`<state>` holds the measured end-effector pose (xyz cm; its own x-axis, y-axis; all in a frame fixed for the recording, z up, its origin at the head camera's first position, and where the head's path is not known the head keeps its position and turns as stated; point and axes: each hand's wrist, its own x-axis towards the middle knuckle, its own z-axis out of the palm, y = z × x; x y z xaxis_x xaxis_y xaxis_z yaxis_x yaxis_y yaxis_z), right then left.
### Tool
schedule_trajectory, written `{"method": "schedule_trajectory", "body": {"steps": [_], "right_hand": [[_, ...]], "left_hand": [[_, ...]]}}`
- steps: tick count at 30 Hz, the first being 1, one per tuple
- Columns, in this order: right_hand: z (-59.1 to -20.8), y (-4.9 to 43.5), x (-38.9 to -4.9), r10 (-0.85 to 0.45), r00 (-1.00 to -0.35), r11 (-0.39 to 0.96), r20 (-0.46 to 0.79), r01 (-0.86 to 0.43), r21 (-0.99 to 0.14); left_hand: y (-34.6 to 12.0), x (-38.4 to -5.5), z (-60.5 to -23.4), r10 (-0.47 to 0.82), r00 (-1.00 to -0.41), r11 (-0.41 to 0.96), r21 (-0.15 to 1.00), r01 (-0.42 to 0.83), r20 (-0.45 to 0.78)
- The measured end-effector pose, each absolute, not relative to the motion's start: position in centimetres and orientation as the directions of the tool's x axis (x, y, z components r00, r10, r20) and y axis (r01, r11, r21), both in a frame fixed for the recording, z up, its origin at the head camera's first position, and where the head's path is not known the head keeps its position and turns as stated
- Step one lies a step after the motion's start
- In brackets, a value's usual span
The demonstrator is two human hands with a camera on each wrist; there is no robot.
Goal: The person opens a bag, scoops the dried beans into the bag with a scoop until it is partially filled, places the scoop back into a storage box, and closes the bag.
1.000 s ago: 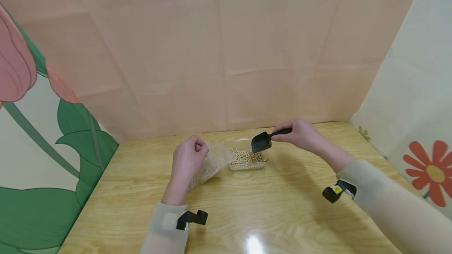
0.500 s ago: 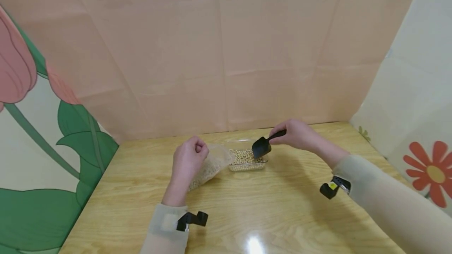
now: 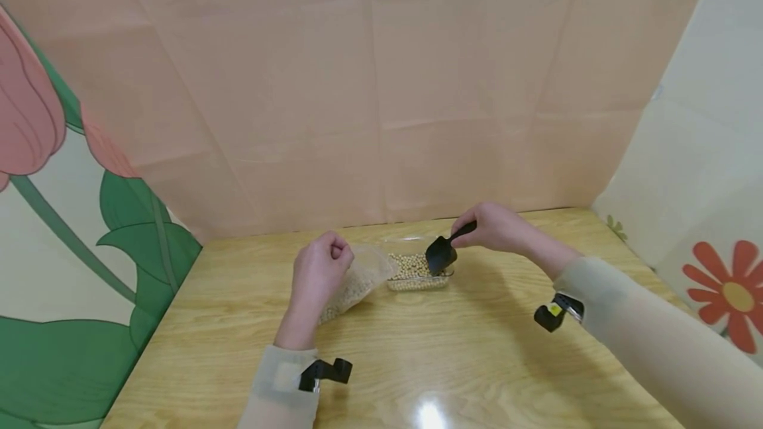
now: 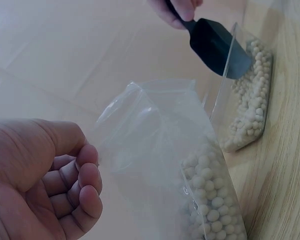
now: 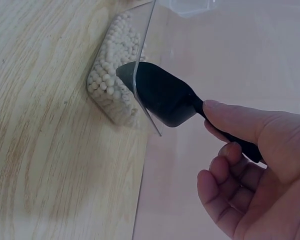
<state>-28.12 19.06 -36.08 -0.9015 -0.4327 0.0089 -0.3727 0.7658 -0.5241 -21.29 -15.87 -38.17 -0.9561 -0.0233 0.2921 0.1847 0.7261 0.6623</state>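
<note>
My right hand (image 3: pixel 493 227) grips the handle of a small black scoop (image 3: pixel 440 255) between thumb and fingers. The scoop slants down into a clear rectangular container (image 3: pixel 418 284), its tip among pale round beans (image 5: pixel 110 55) that look like soybeans. In the right wrist view the scoop's bowl (image 5: pixel 162 95) leans across the container's rim. To the left, my left hand (image 3: pixel 318 271) pinches the edge of a clear plastic bag (image 4: pixel 145 125). More of the same beans (image 4: pixel 212 200) lie in the bag's lower part. The bag's mouth is beside the container.
Everything stands on a light wood-grain table (image 3: pixel 417 349), near its back edge. Behind it hangs a pinkish creased sheet (image 3: pixel 381 98). Side walls carry a painted tulip (image 3: pixel 26 98) and a red flower (image 3: pixel 736 293).
My right hand has moved left and slightly down, lowering the scoop from above the container until its tip reaches the beans. My left hand and the bag have stayed in place.
</note>
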Motion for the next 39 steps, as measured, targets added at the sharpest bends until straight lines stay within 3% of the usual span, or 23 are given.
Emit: {"method": "schedule_trajectory", "body": {"steps": [19, 39], "right_hand": [[-36.4, 17.8, -28.7, -0.453, -0.891, 0.774, -0.021, -0.382, -0.504], [-39.8, 18.1, -28.2, -0.407, -0.909, 0.676, -0.087, -0.236, -0.698]], "left_hand": [[-15.8, -21.3, -38.2, -0.021, -0.952, 0.734, 0.652, 0.192, 0.304], [-15.8, -21.3, -38.2, -0.022, -0.951, 0.740, 0.645, 0.192, 0.308]]}}
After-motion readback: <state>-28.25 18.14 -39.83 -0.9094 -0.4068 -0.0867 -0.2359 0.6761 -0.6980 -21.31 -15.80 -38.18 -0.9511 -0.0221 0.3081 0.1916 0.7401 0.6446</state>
